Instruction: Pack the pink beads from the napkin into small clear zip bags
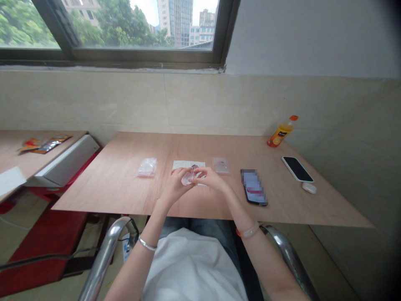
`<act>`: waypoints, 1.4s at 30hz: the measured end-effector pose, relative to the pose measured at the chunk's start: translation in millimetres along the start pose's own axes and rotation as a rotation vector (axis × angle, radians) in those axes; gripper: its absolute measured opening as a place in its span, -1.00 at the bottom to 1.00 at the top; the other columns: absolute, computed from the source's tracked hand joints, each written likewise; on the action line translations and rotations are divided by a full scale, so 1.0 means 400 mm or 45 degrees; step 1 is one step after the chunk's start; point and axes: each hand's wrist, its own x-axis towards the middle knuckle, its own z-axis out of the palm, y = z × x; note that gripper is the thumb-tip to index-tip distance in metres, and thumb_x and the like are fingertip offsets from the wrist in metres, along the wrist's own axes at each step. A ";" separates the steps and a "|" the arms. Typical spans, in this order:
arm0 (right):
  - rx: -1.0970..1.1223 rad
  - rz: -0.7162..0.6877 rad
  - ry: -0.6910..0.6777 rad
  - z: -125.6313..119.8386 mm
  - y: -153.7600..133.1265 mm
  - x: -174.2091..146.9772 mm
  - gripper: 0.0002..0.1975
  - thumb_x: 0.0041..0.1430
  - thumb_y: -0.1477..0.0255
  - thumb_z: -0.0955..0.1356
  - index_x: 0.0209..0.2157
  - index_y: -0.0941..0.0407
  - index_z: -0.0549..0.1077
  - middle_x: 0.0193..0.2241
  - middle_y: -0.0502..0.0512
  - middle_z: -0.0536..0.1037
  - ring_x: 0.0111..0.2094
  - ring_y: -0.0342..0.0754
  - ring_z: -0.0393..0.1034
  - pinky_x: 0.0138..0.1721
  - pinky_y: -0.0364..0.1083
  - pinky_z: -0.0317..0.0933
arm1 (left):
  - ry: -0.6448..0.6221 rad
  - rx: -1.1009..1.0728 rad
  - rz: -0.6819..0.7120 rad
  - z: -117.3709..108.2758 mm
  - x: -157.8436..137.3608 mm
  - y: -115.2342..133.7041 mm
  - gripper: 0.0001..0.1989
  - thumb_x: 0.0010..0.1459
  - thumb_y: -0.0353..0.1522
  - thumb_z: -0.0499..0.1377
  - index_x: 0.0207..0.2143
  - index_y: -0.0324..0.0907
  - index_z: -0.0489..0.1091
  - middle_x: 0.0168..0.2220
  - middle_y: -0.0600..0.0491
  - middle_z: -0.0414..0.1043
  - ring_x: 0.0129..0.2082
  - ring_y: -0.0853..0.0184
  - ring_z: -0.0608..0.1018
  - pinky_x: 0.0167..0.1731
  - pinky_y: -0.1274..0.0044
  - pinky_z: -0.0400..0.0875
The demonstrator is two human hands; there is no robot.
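Over the middle of the table, both hands meet around a small clear, pinkish rounded piece (pixel 187 178) with a dark metallic bit at its top; its exact kind is too small to tell. My left hand (pixel 175 184) has its fingers curled around the piece's left and far side. From the other side, the fingertips of my right hand (pixel 212 178) pinch it. Beneath the hands lies a white sheet (pixel 180 164), partly covered by them. A clear plastic packet (pixel 147 167) lies to the left, and a flat pinkish packet (pixel 221 165) sits just right of the sheet.
On the wooden table (pixel 106 184), a phone with a blurred screen (pixel 254 187) lies right of my hands. Farther right are a white-edged phone (pixel 297 169), a small white case (pixel 309 187) and an orange drink bottle (pixel 282 132). Metal chair arms (pixel 108 251) flank me.
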 end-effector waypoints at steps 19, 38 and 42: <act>-0.827 0.130 0.517 -0.014 0.221 0.110 -0.90 0.09 0.47 0.38 -0.38 0.14 0.58 -0.27 0.24 0.56 -0.20 0.05 0.43 -0.11 -0.03 0.23 | 0.176 -0.230 -0.319 -0.024 -0.045 -0.049 -0.47 -0.01 -0.33 0.33 0.03 -0.13 0.30 -0.07 -0.06 0.49 -0.04 0.18 0.51 0.01 0.28 0.34; -0.385 -0.177 0.840 0.067 0.075 0.028 -0.83 0.13 0.30 0.36 -0.41 0.08 0.54 -0.33 0.13 0.47 -0.20 0.02 0.38 -0.10 0.00 0.24 | 0.042 0.140 -0.191 0.003 -0.056 -0.057 -0.54 0.01 -0.32 0.32 -0.01 -0.10 0.32 -0.05 -0.03 0.49 -0.02 0.12 0.50 0.04 0.25 0.23; -0.347 -0.307 0.656 0.102 0.011 -0.010 -0.90 0.10 0.32 0.40 -0.40 0.04 0.55 -0.29 0.12 0.48 -0.15 0.03 0.38 -0.05 0.02 0.25 | 0.077 0.064 -0.196 0.019 -0.055 -0.059 -0.54 0.04 -0.30 0.30 0.00 -0.11 0.32 -0.05 -0.05 0.49 -0.02 0.14 0.50 0.00 0.29 0.28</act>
